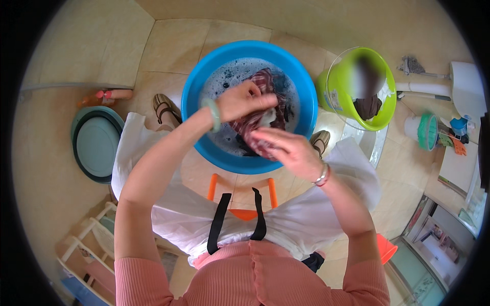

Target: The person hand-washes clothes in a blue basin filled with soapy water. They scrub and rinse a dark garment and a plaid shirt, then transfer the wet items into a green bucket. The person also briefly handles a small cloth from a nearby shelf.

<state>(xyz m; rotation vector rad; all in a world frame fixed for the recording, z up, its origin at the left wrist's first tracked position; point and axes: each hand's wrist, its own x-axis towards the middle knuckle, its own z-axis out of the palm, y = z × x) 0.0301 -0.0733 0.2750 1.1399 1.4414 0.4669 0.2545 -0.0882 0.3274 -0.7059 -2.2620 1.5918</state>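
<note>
A wet red-and-white plaid cloth point(263, 81) is stretched and bunched between my hands, just over the soapy water in a round blue basin point(190, 122). My left hand point(244, 106), with a pale green bangle at the wrist, is closed round the far part of the cloth. Lower and to the right, my right hand point(290, 152) grips the near end, its fingers lying together over the fabric. Whitish foam point(268, 118) shows on the cloth between them. Dark fabric lies in the sudsy water beneath, partly covered by the hands.
To the right stands a lime-green bucket point(386, 115) with dark and white clothes inside. A grey-green folding basin point(97, 145) and pinkish bottles point(120, 94) are at the left. An orange stool point(272, 191) is beneath me; a white rack point(76, 245) is lower left.
</note>
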